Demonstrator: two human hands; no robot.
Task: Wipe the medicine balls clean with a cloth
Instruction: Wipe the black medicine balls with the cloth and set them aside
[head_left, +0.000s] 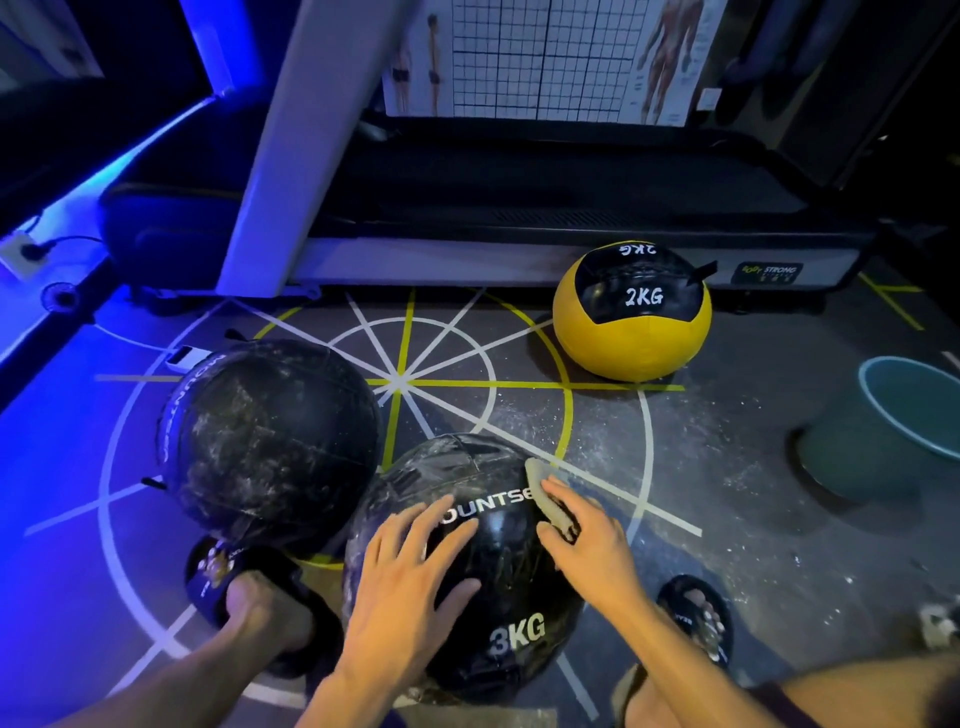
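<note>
A black 3KG medicine ball (498, 613) sits on the floor between my feet. My left hand (410, 577) lies flat on its top with spread fingers. My right hand (587, 540) presses a small pale cloth (545, 493) against the ball's upper right side, fingers fairly straight over it. A second black ball (270, 441), streaked with white dust, rests just to the left, touching the first. A yellow and black 2KG ball (631, 312) stands farther off at the upper right.
A treadmill (519, 208) runs across the back, with a white post (291, 135) rising from it. A teal basin (883, 421) stands at the right. My sandalled feet (260, 608) flank the ball. White dust speckles the lined floor (649, 467).
</note>
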